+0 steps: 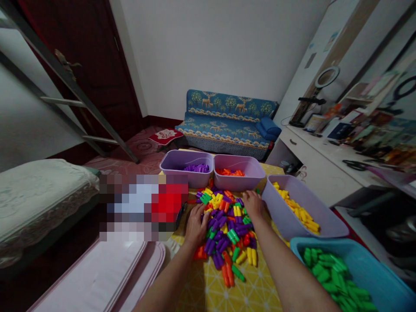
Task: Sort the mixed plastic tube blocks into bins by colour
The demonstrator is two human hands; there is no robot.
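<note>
A heap of small plastic pieces (224, 229) in purple, green, yellow, orange and red lies on a yellow patterned tablecloth (260, 281). My left hand (196, 224) rests at the heap's left edge, its fingers apart and touching purple pieces. Across the heap, my right hand (253, 204) reaches to the far right side, fingers spread and bent down near green and purple pieces. Neither hand shows a piece held in it. Behind the heap stand a lilac bin (195, 177) with purple pieces and another lilac bin (240, 183) with orange ones.
At right are a lilac bin (328, 225) of yellow pieces and a blue bin (383, 264) of green ones. Pink lids (94, 277) lie left, below a pixelated patch (143, 208). Further off are a blue sofa (224, 123), a ladder (81, 102) and a cluttered white desk (312, 151).
</note>
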